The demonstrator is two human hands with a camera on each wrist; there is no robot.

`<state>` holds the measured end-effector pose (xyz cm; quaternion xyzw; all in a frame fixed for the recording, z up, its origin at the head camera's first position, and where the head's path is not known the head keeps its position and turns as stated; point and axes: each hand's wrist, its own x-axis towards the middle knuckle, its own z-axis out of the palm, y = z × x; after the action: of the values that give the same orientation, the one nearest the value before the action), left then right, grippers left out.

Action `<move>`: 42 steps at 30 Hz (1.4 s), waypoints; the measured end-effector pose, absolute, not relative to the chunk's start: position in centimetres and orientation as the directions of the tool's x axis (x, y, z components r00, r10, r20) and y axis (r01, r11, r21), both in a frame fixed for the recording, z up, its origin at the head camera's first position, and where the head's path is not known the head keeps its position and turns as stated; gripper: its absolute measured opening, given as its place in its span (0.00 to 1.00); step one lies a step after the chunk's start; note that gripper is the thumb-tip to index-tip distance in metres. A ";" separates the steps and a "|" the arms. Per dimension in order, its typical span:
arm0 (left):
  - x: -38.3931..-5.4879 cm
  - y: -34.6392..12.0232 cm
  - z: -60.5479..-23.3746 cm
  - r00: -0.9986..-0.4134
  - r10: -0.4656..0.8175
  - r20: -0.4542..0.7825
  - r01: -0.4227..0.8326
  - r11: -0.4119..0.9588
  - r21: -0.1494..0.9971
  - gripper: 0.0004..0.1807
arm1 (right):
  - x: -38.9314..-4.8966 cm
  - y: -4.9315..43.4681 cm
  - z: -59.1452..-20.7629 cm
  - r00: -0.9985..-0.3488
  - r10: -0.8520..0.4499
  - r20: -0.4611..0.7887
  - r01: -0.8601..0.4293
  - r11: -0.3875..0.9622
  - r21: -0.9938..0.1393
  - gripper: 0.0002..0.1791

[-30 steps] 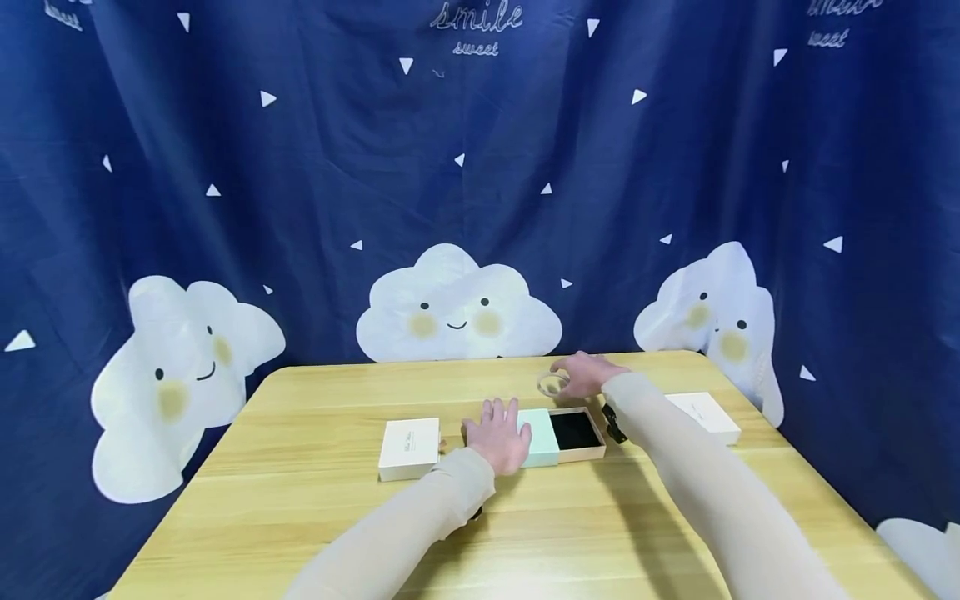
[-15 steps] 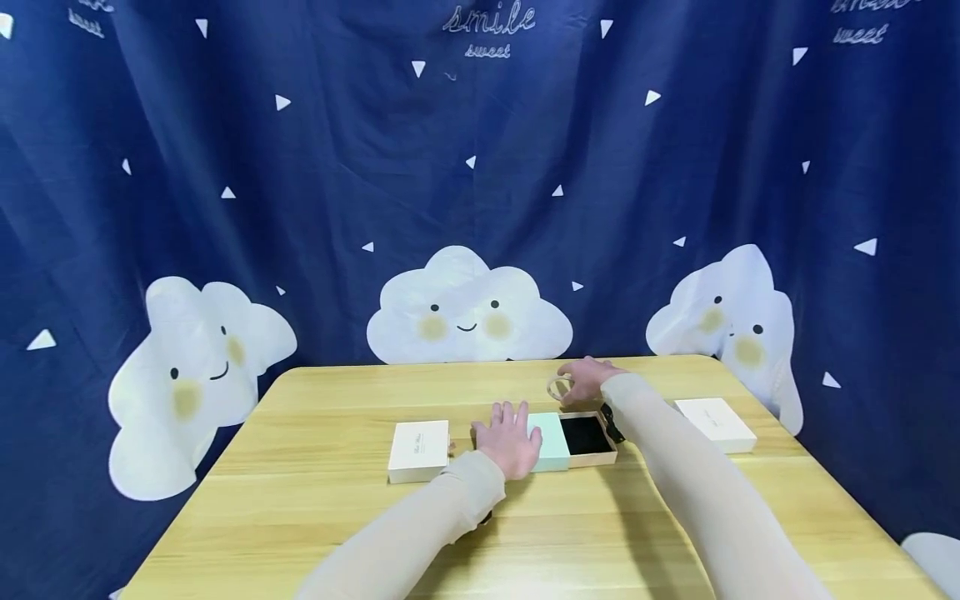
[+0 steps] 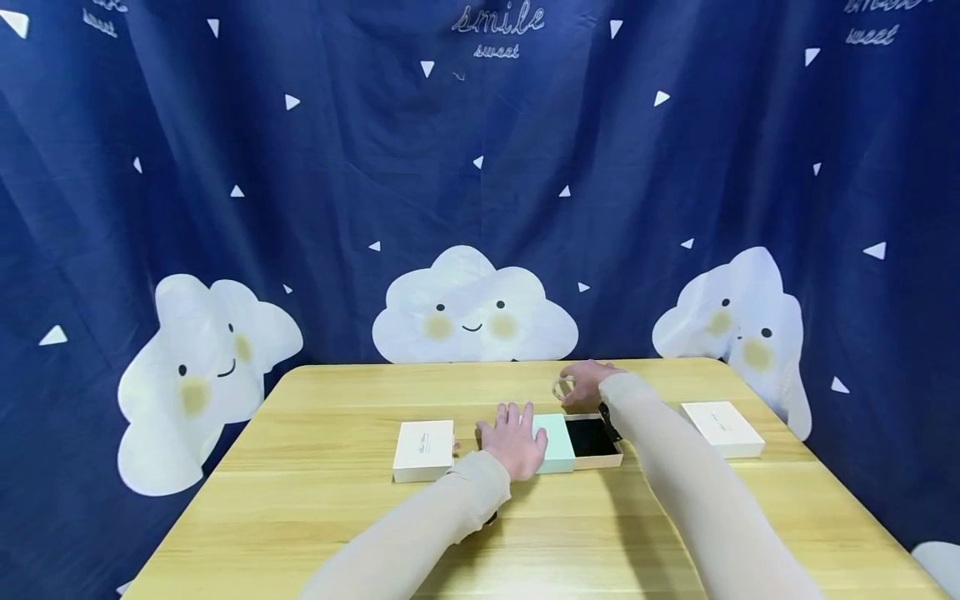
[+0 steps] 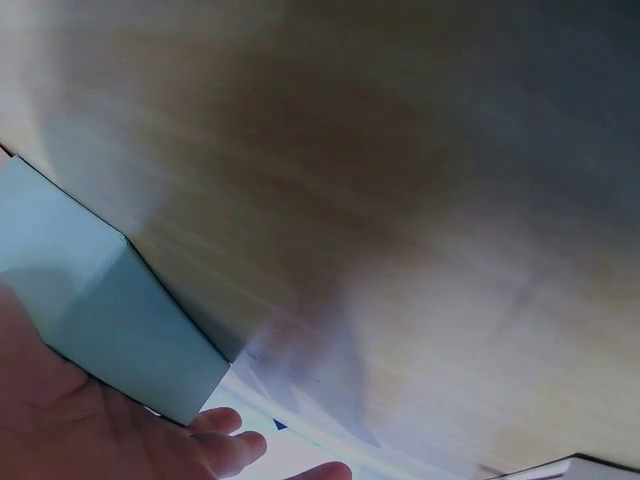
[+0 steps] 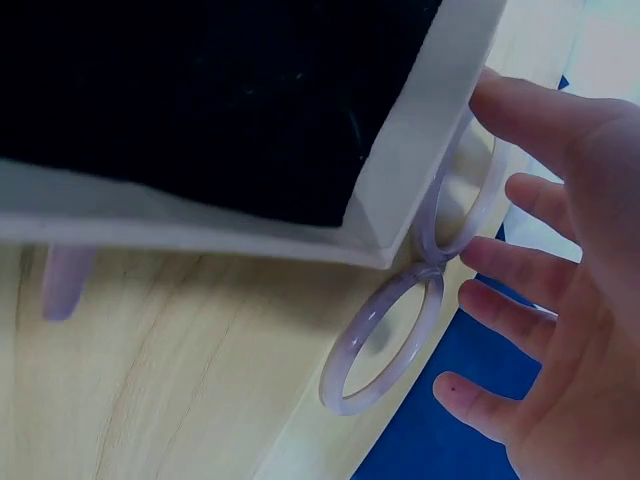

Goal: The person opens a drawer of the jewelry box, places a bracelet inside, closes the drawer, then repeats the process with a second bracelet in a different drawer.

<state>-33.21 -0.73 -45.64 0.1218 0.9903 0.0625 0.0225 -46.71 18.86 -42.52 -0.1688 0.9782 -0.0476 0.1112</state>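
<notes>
My left hand (image 3: 513, 442), fingers straight, rests on a mint-green sleeve (image 3: 555, 443) of a drawer box. Its pale drawer (image 5: 385, 225), lined in black, is pulled out to the right. My right hand (image 3: 588, 382) pinches a lilac bangle (image 5: 495, 180) between thumb and fingers just behind the drawer. In the right wrist view a second lilac ring (image 5: 335, 370) touches it from below; I cannot tell whether it is a reflection. A lilac piece (image 5: 68, 285) shows past the drawer wall, its kind unclear. The left wrist view shows the sleeve under the palm.
A white lettered box (image 3: 424, 450) with a small tab lies left of my left hand. Another white box (image 3: 723, 428) lies to the right, beyond my right forearm. The wooden table (image 3: 330, 517) meets a dark blue curtain (image 3: 330, 183) at the back.
The whole head view has shifted, so everything sits slightly further right. Compared with the box, the bangle and my right hand have moved a little left. My left hand stays on the sleeve.
</notes>
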 end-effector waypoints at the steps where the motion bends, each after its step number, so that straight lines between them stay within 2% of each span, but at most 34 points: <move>1: -33.2 -0.7 -45.7 -0.969 0.245 -0.031 0.239 0.963 0.127 0.36 | -46.7 18.8 -42.5 -0.919 -0.340 -0.201 -0.319 0.939 -0.131 0.39; 11: -33.1 -0.5 -45.7 -0.968 0.247 -0.031 0.243 0.966 0.092 0.36 | -46.2 18.4 -42.3 -0.930 -0.327 -0.170 -0.316 0.944 -0.090 0.32; 24: -33.2 -0.4 -45.8 -0.970 0.239 -0.037 0.235 0.967 0.099 0.36 | -46.1 18.0 -42.5 -0.938 -0.301 -0.169 -0.290 0.953 -0.088 0.38; 42: -33.1 -0.6 -45.3 -0.969 0.243 -0.039 0.238 0.965 0.107 0.36 | -46.5 18.2 -41.9 -0.933 -0.310 -0.182 -0.310 0.950 -0.031 0.42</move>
<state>-33.11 -0.65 -45.29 0.1215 0.9910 0.0507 0.0259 -46.50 18.17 -41.94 -0.1575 0.9832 -0.0008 0.0926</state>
